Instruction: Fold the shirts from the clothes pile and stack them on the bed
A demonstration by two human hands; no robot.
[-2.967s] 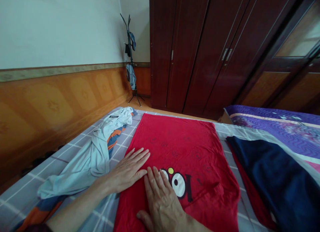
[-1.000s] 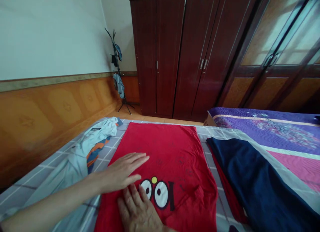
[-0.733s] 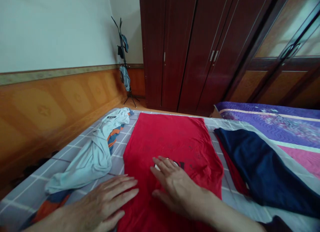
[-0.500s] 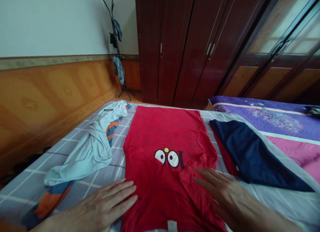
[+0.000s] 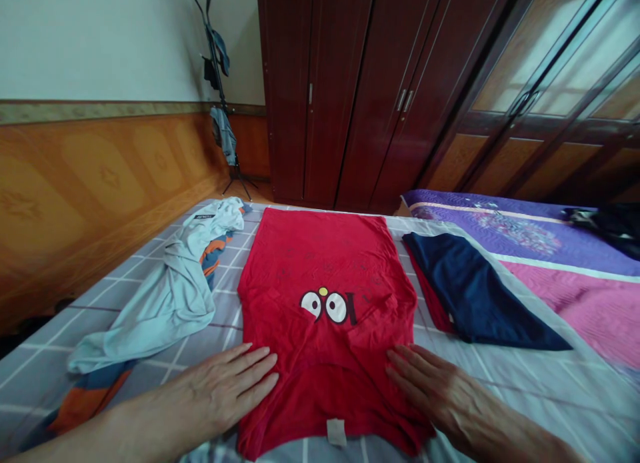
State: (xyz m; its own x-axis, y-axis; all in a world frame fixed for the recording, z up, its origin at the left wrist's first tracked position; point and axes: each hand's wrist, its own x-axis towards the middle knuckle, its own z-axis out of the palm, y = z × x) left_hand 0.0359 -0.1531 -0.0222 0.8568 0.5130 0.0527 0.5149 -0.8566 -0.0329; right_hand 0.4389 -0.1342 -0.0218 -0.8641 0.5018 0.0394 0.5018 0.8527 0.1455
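Note:
A red T-shirt (image 5: 320, 250) lies spread on a bed, its neckline with a pale label nearest to me. Two cartoon eyes and dark lettering are printed on its front, with some creases below them. My left hand (image 5: 235, 383) rests on the shirt's left edge, fingers stretched out. On the opposite edge lies my right hand (image 5: 425, 383), palm down and fingers extended. Neither hand grips the cloth. Left of the shirt is a crumpled pale grey garment (image 5: 175, 290) over an orange and blue one (image 5: 95, 396). To the right sits a folded navy garment (image 5: 480, 290) with red cloth under it.
The bed has a grey checked sheet (image 5: 225, 323). Beyond it on the right is a purple and pink bedspread (image 5: 590, 250) with a dark item (image 5: 610, 226) on it. A coat stand (image 5: 220, 83) stands in the corner beside a dark red wardrobe (image 5: 350, 96).
My right hand has settled from above the shirt onto its right edge. My left hand stays at the left edge. The view has shifted, showing more of the neckline and label.

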